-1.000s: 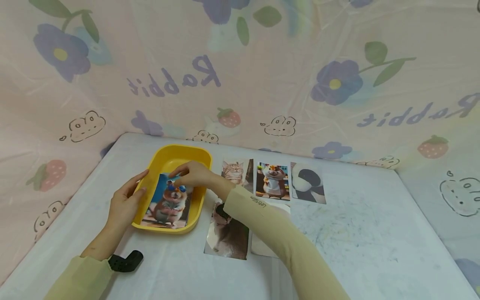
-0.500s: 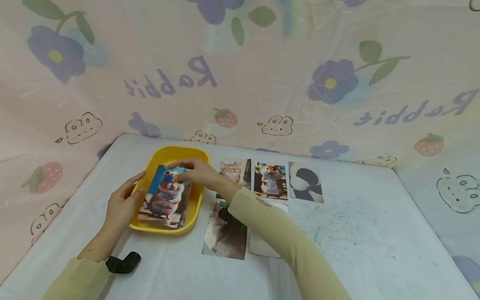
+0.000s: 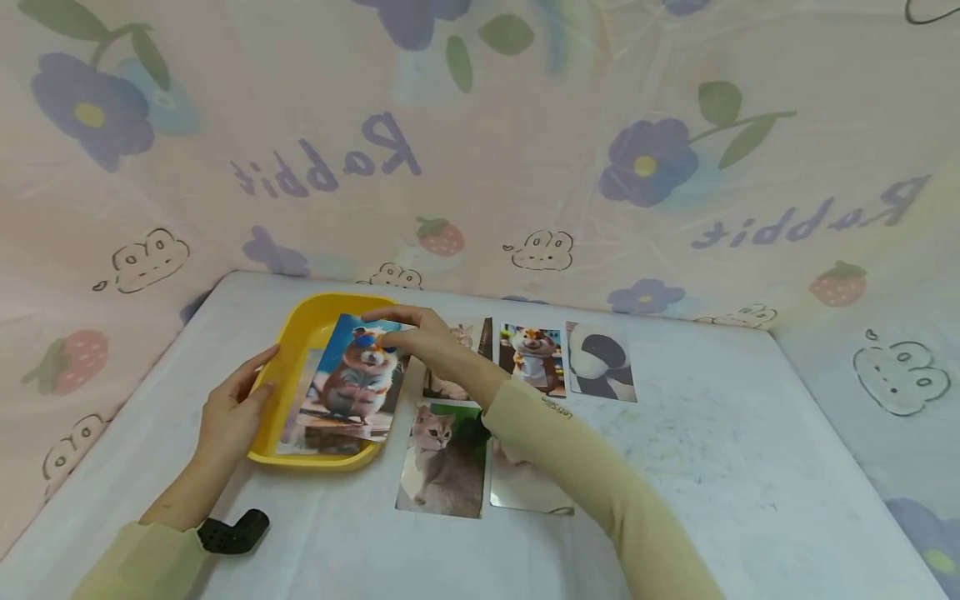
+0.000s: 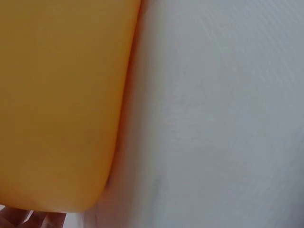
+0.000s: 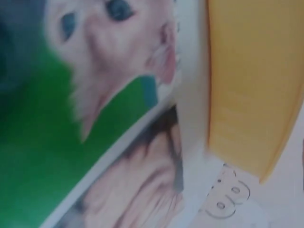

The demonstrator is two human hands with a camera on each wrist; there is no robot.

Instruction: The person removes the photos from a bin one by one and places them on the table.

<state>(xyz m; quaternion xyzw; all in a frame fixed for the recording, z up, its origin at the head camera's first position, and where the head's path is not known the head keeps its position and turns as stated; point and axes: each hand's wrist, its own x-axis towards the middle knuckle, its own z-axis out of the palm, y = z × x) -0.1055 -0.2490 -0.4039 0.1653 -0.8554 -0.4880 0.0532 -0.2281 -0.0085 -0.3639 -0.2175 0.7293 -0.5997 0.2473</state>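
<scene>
Over the yellow tray (image 3: 288, 358) your right hand (image 3: 420, 337) pinches the hamster photo (image 3: 356, 379) by its top edge, tilting it clear of the rim. Your left hand (image 3: 228, 417) rests with relaxed fingers against the tray's outer wall, apparently steadying it on the bench (image 3: 712, 467). Another photo (image 3: 300, 421) lies inside.

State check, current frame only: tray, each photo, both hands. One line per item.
yellow tray: upright on the table, photos inside
hamster photo: lifted, tilted over the tray
right hand: pinches the hamster photo's top edge
left hand: fingers straight, rests on the tray's left rim
kitten photo: flat, face up
panda photo: flat, face up
table: covered with white sheet
</scene>
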